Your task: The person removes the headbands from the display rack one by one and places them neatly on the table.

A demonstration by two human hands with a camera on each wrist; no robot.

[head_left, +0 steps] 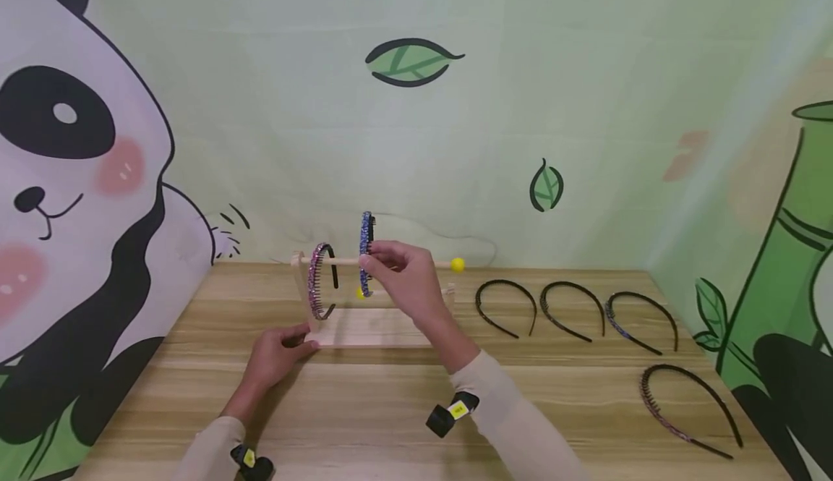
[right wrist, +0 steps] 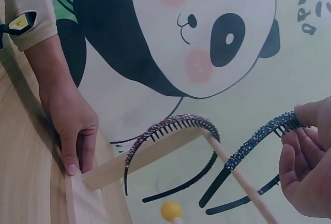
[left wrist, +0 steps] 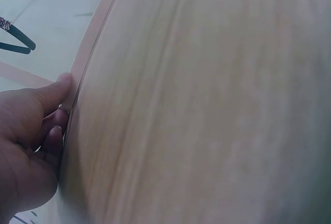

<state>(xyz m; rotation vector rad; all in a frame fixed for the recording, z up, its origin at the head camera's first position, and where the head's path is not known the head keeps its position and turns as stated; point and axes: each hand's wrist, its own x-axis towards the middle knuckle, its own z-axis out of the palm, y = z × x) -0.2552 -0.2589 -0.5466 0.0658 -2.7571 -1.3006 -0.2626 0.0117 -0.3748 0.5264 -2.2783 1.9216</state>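
Note:
My right hand (head_left: 403,278) pinches a blue glittery toothed headband (head_left: 366,231) between thumb and fingers. The headband hangs around the upper rod (head_left: 348,260) of a light wooden stand (head_left: 371,333). On the same rod, farther left, hangs a pink glittery headband (head_left: 315,282); the right wrist view shows its comb teeth and both black ends. My left hand (head_left: 280,358) holds the left end of the stand's base, thumb at the front edge. In the left wrist view the thumb (left wrist: 57,90) lies along the pale base edge.
Three dark headbands, one of them (head_left: 507,307) closest to the stand, lie in a row to the right on the wooden table (head_left: 260,430). A pinkish headband (head_left: 664,423) lies nearer the front right. Yellow balls (head_left: 458,265) cap the rods. A panda-printed cloth (head_left: 455,148) hangs behind.

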